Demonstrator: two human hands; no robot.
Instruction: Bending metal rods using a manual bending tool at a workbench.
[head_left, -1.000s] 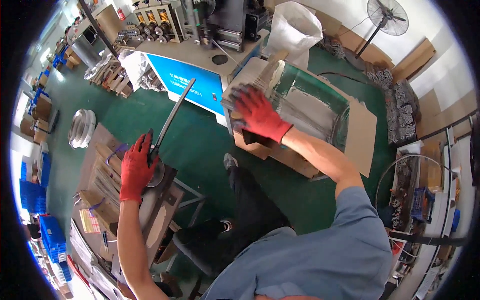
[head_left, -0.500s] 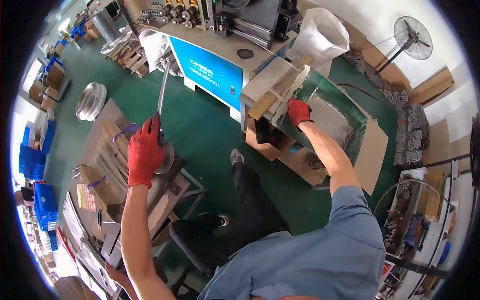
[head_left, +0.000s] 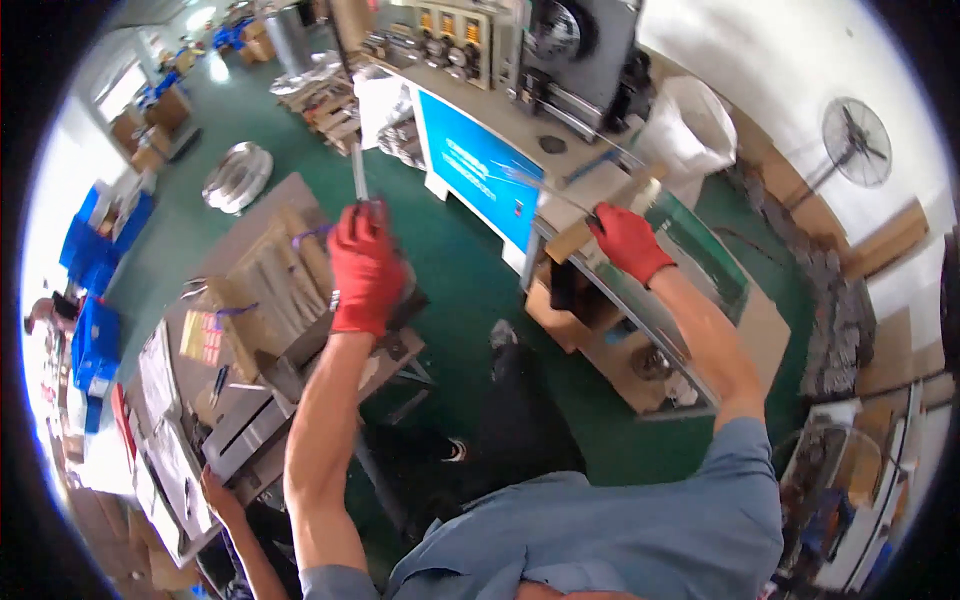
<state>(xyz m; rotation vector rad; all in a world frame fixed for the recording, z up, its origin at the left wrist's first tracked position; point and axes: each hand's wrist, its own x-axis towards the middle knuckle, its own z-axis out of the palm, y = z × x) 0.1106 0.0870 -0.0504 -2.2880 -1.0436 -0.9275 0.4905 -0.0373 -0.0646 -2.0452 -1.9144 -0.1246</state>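
1. The left hand [head_left: 365,268], in a red glove, is closed around the lower end of a thin metal rod [head_left: 357,172]. The rod rises upright from the fist, its top end free in the air.
2. The right hand [head_left: 628,240], also in a red glove, is stretched out to the right and rests on the top of a flat cardboard piece [head_left: 600,215], with its fingers curled over the edge. I cannot tell whether it truly grips the cardboard or only presses on it.
3. The rod is wholly with the left hand and stands well apart from the right hand. Green floor [head_left: 455,290] lies between the two arms.
4. Under the left hand stands a low table [head_left: 300,385] that carries bundles of brown cardboard strips [head_left: 270,275], tied with purple bands. The gloved fist is just above and beside these bundles.
5. Under the right hand is a clear-walled bin [head_left: 700,262] set in a metal frame. What is in it cannot be made out through the glare.
6. Below that bin, an open cardboard box [head_left: 620,350] sits on the floor. A dark round part lies in it, along with small bits that are too blurred to tell.
7. Behind the right hand is a machine with a blue front panel [head_left: 470,165]. A white plastic bag [head_left: 690,125] stands upright just past its right end.
8. At the lower left, another person's hand [head_left: 222,497] rests at the edge of a second table [head_left: 170,470] strewn with papers.
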